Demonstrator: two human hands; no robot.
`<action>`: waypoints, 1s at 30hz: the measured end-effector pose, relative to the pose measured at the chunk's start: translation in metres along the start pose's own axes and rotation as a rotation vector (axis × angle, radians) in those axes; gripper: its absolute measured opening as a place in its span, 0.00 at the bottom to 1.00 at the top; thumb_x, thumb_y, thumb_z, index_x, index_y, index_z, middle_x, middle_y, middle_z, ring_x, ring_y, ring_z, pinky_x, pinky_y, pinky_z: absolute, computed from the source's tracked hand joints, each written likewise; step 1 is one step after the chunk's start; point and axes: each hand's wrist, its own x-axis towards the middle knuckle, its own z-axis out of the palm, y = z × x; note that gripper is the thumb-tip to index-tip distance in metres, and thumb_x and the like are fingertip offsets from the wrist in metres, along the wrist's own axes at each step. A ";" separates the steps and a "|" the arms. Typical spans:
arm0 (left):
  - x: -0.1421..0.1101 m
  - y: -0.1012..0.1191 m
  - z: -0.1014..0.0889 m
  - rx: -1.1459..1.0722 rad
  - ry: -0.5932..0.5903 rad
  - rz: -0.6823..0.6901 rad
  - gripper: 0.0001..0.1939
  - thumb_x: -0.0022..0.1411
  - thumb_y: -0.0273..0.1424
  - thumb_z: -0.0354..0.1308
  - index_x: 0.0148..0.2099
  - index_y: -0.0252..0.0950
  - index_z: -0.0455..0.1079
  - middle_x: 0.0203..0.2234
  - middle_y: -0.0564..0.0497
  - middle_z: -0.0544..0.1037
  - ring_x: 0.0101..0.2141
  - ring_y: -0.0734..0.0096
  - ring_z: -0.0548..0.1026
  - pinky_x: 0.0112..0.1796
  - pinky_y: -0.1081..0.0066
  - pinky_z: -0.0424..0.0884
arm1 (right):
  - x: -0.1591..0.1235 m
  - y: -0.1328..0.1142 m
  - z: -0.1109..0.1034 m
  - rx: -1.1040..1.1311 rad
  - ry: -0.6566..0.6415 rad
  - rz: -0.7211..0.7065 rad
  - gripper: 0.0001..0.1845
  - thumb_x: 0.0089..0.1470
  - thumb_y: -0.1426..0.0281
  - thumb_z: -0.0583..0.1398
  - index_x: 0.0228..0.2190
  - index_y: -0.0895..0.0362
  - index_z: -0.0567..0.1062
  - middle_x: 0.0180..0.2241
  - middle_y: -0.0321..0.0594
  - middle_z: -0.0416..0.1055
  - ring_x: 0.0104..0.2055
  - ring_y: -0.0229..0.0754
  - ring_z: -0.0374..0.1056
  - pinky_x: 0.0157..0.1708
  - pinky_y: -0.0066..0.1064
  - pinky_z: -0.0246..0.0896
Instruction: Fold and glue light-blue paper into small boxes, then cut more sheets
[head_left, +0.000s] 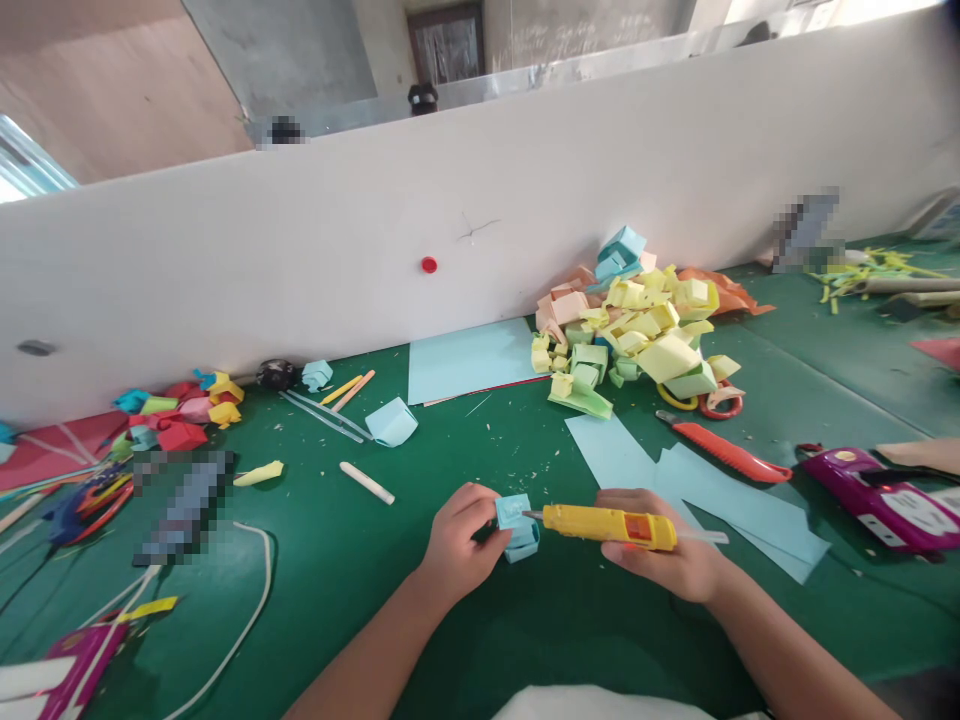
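Between the thumb and fingers of my left hand [466, 541] is a small folded light-blue paper piece [514, 512], with a curled part below its flat top. My right hand [660, 560] is closed around a yellow hot glue gun [592, 523], lying level with its nozzle pointing left. The nozzle tip is at the right edge of the blue paper piece; whether it touches cannot be made out. A clear glue stick [709, 537] sticks out of the gun's rear. Light-blue paper strips [750, 510] lie beyond my right hand.
A heap of folded yellow, green and peach paper pieces [652, 330] leans near the white partition [337, 240]. A red utility knife [724, 450] and purple power strip [870, 495] lie right. At left are a blurred phone [187, 510], a white cable [266, 570] and colourful paper pieces [180, 415].
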 end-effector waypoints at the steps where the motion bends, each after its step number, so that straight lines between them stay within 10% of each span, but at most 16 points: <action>1: 0.000 0.000 0.000 0.000 0.001 0.000 0.06 0.64 0.24 0.58 0.34 0.38 0.71 0.30 0.49 0.77 0.30 0.70 0.74 0.29 0.73 0.70 | 0.000 0.000 0.000 -0.001 0.001 0.001 0.23 0.63 0.50 0.56 0.25 0.54 0.64 0.27 0.36 0.61 0.27 0.40 0.57 0.29 0.36 0.50; 30: 0.000 -0.001 0.000 0.002 0.007 0.001 0.06 0.63 0.24 0.58 0.32 0.38 0.70 0.29 0.49 0.76 0.29 0.69 0.74 0.29 0.72 0.71 | 0.001 -0.001 -0.001 -0.028 0.031 -0.031 0.23 0.63 0.52 0.55 0.24 0.53 0.62 0.26 0.35 0.60 0.26 0.39 0.56 0.27 0.35 0.49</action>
